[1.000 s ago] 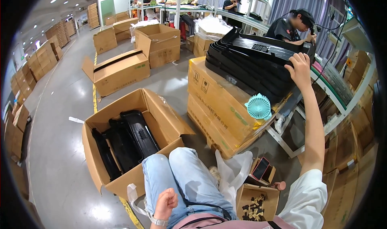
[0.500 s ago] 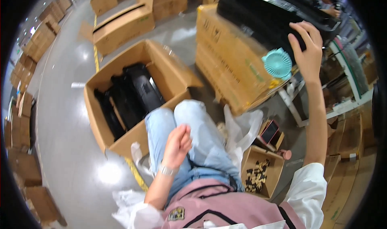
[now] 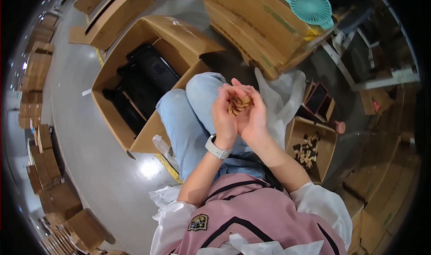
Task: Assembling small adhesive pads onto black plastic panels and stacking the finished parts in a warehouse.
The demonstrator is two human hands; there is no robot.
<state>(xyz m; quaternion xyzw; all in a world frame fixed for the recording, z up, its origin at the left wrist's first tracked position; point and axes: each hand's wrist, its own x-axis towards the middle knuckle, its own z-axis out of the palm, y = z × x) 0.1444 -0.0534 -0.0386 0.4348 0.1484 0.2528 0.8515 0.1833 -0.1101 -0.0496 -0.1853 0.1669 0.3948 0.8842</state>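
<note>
My left hand (image 3: 225, 114) and my right hand (image 3: 253, 118) are cupped side by side above my lap. Between the curled fingers lies a small heap of tan pieces (image 3: 238, 105), partly hidden by the fingers and too small to make out in kind. Similar small tan and black pieces (image 3: 307, 150) lie loose in a shallow cardboard box (image 3: 327, 158) to the right of my right forearm. Ahead and to the left of my knees stands an open carton (image 3: 146, 146) with several glossy black plastic parts (image 3: 153, 68) inside.
A large closed carton (image 3: 251, 24) stands ahead on the right, with a turquoise round fan (image 3: 310, 6) at its corner. Clear plastic wrap (image 3: 285, 93) hangs beside my right knee. A white metal frame (image 3: 386, 83) is at the right. Stacked cartons (image 3: 36, 102) line the far left.
My right hand has come down from beside the black case to meet my left hand over my lap. The closed left hand has opened into a cup, showing tan pieces. The view has tilted down.
</note>
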